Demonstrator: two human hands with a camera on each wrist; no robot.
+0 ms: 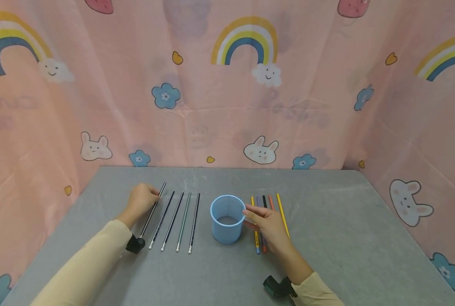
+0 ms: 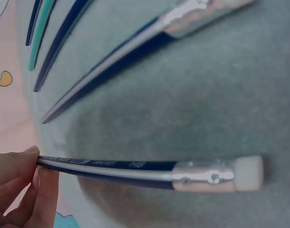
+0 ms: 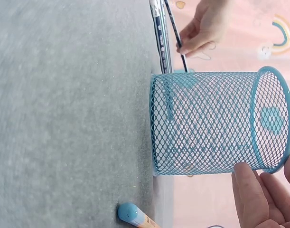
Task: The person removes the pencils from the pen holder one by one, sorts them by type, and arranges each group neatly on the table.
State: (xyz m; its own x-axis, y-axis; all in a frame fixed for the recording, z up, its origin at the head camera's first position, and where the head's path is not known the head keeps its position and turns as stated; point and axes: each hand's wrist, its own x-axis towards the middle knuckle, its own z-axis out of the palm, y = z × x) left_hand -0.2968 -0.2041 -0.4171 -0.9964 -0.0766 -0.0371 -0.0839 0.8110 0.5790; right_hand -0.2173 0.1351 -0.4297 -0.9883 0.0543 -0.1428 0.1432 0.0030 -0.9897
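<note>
My left hand [image 1: 141,202] pinches a dark blue striped pencil [image 2: 111,172] near its far end. Its white eraser end points toward me, and the pencil looks slightly raised off the table in the left wrist view. Beside it, several more eraser-tipped pencils [image 1: 172,221] lie in a row, one of them green. A light blue mesh pencil cup [image 1: 227,233] stands upright in the middle, with nothing visible inside. My right hand [image 1: 271,227] holds the cup by its right side, fingers at the rim [image 3: 249,194].
Several coloured pencils [image 1: 282,210], among them yellow, purple, black and red, lie right of the cup, partly hidden under my right hand. The grey table [image 1: 346,238] ends at a pink printed curtain [image 1: 219,119] behind and at both sides.
</note>
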